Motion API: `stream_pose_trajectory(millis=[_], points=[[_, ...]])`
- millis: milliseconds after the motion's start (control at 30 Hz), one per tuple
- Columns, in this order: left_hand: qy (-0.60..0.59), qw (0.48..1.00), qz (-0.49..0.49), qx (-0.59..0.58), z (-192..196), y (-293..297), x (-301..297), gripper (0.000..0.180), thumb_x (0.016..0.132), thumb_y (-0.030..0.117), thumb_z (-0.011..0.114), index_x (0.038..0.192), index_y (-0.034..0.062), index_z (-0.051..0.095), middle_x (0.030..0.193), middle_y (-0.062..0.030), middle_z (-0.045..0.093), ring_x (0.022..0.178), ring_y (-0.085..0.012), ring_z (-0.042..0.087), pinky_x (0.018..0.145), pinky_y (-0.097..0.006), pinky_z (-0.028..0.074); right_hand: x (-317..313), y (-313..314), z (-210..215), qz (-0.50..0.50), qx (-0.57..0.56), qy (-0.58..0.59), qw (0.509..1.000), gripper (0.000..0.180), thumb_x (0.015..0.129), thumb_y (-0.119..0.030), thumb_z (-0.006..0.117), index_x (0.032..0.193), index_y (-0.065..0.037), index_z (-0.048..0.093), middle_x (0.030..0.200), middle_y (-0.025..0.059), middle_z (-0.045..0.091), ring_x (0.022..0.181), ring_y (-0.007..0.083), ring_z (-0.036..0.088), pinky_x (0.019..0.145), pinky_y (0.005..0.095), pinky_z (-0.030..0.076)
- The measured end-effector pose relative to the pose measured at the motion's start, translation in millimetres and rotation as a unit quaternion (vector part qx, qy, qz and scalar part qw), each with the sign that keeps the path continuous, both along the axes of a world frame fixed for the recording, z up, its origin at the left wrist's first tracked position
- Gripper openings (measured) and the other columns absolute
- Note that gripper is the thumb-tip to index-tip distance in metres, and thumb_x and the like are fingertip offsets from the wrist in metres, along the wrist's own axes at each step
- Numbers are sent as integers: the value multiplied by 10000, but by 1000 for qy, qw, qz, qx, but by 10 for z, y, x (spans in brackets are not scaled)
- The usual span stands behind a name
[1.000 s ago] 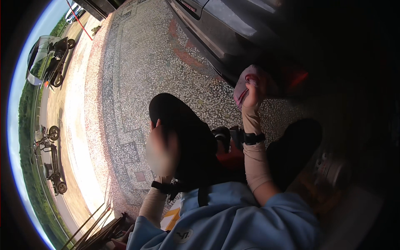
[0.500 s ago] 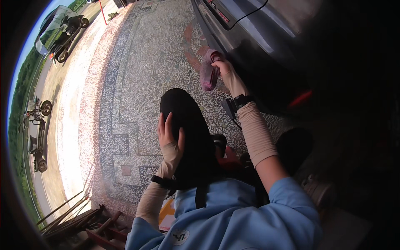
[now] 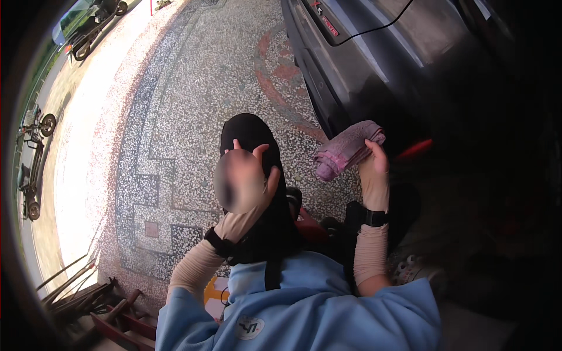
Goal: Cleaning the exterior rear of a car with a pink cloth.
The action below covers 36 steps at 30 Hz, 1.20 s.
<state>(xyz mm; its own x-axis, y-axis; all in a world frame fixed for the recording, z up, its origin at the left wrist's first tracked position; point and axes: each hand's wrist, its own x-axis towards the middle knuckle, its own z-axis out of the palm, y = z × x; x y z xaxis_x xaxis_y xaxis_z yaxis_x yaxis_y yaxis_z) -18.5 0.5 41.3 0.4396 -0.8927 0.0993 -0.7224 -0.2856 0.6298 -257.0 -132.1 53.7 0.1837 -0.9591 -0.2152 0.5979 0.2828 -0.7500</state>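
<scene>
A folded pink cloth [image 3: 346, 150] is being grasped by the right hand [image 3: 377, 161] and is being held up over the speckled floor [image 3: 216, 82], near the lower edge of the dark car [image 3: 374, 70]; whether the car is being touched cannot be told. The left hand [image 3: 246, 178], partly blurred, is being held released with its fingers spread over the black trouser leg [image 3: 249, 127]; whether the leg is being touched cannot be told. Beige sleeves [image 3: 370, 251] and black bands [image 3: 376, 218] are being worn on both arms.

This looks like an open garage [image 3: 234, 64], with a speckled floor [image 3: 193, 117], a dark vehicle [image 3: 351, 76] inside and a motorbike [image 3: 88, 36] outside.
</scene>
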Motion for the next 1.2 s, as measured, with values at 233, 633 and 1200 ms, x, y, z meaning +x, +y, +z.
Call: stream_pose_trajectory(millis=[233,633,1200], points=[[196,850,-474,119,338,-195,-525,429,819,160,539,1233,127,435,932,-137,598,818,-290,608,768,-418,475,-70,277,392,-150,10,-10,989,311,757,-86,555,1056,-11,511,1044,119,558,981,257,545,879,399,447],[343,861,-349,-137,-537,-457,-1318,366,798,107,580,1129,6,459,1020,-161,589,843,-253,623,730,-350,491,102,582,601,-171,-40,0,984,305,776,-105,557,1042,30,496,1005,137,549,957,245,545,875,375,450],[368,836,-398,-84,-578,-268,-1562,310,898,182,488,1136,-11,533,1072,-122,591,1017,-198,561,868,-313,457,297,798,150,-32,-192,387,901,353,807,92,523,1148,38,455,1009,130,540,939,157,528,811,274,462]])
